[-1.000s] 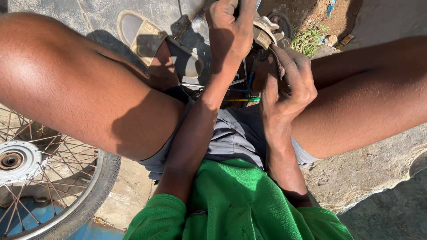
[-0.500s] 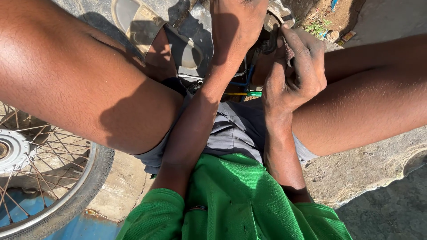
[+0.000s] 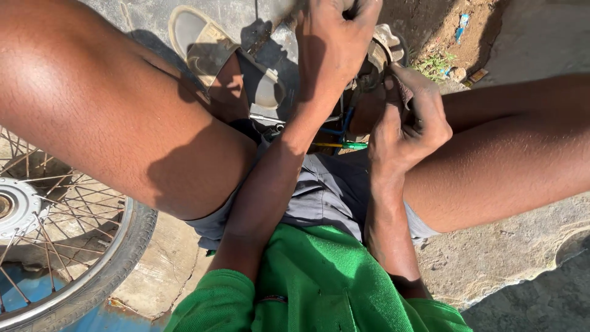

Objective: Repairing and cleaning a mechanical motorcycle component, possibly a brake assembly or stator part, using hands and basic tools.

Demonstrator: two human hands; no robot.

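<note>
Left hand (image 3: 332, 46): top centre of the frame, fist curled tight around something at the upper edge; what it grips is hidden under the fingers.
Right hand (image 3: 409, 126): just right of centre, fingers folded in and pinching a dark rag (image 3: 402, 92) against the part.
Part being worked: a round metal piece with a pale rim (image 3: 387, 46), top centre-right, between the two hands and mostly covered by them.
Wiring: blue, yellow and green leads (image 3: 344, 144) run out below the part, near the person's lap.
Handling, as I judge it: rigid metal, fairly heavy for its bulk, probably greasy and so slippery; the rim looks the safest hold, and the thin leads should not carry its weight.
Rag: soft, limp, gives grip on a slick surface.
Sandal (image 3: 203, 46): upper left, on the concrete ground (image 3: 491, 264).
Spoked wheel (image 3: 67, 258): lower left, tyre on, well apart from the hands.
Clothing: green shirt (image 3: 319, 289), grey shorts (image 3: 326, 190), bottom centre.
</note>
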